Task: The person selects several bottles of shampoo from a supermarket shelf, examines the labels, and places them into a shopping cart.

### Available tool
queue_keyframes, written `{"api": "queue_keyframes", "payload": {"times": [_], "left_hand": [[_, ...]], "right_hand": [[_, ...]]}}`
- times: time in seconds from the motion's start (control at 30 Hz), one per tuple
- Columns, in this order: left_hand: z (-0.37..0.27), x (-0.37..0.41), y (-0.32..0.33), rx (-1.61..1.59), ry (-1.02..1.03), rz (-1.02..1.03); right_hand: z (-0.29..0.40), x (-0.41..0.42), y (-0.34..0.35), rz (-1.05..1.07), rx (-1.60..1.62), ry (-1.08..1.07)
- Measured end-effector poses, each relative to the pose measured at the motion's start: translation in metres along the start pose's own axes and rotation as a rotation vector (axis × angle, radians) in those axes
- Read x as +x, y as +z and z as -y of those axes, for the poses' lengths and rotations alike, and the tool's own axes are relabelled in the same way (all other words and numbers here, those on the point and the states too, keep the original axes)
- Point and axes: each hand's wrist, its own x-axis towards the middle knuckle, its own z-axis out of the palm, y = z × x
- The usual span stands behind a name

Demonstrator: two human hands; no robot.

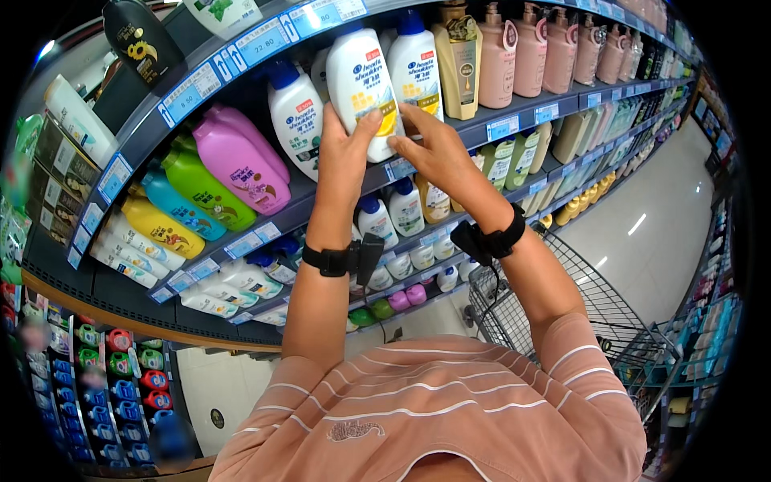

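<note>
A white Head & Shoulders shampoo bottle (360, 78) with a yellow patch on its label stands nearly upright at the front of a store shelf. My left hand (346, 141) grips its left side, thumb across the lower label. Against the lower right side rest the fingers of my right hand (426, 140). A similar yellow-labelled bottle (414, 66) with a blue cap stands just behind to the right. On the left is another blue-capped bottle (295, 114) with green on its label. Whether the held bottle's base touches the shelf, I cannot tell.
Purple (244, 159), green (208, 184) and blue Rejoice bottles line the shelf at left. Pink pump bottles (498, 60) stand to the right. The shelf edge carries price tags (247, 241). A wire shopping cart (578, 289) is beside my right arm, with the aisle floor (656, 229) beyond.
</note>
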Motion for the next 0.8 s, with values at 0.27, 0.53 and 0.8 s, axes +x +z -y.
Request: {"api": "queue_keyframes", "payload": {"times": [0.27,0.53,0.8], "left_hand": [[0.019,0.004,0.003,0.166,0.045,-0.031],[0.024,-0.003,0.01,0.387,0.053,-0.171],[-0.002,-0.023,0.026,0.878,0.39,-0.283]], "right_hand": [[-0.015,0.001,0.006,-0.054,-0.116,-0.027],[-0.011,0.003,0.01,-0.05,-0.032,0.058],[-0.006,0.007,0.012,-0.018,-0.054,0.095]]}}
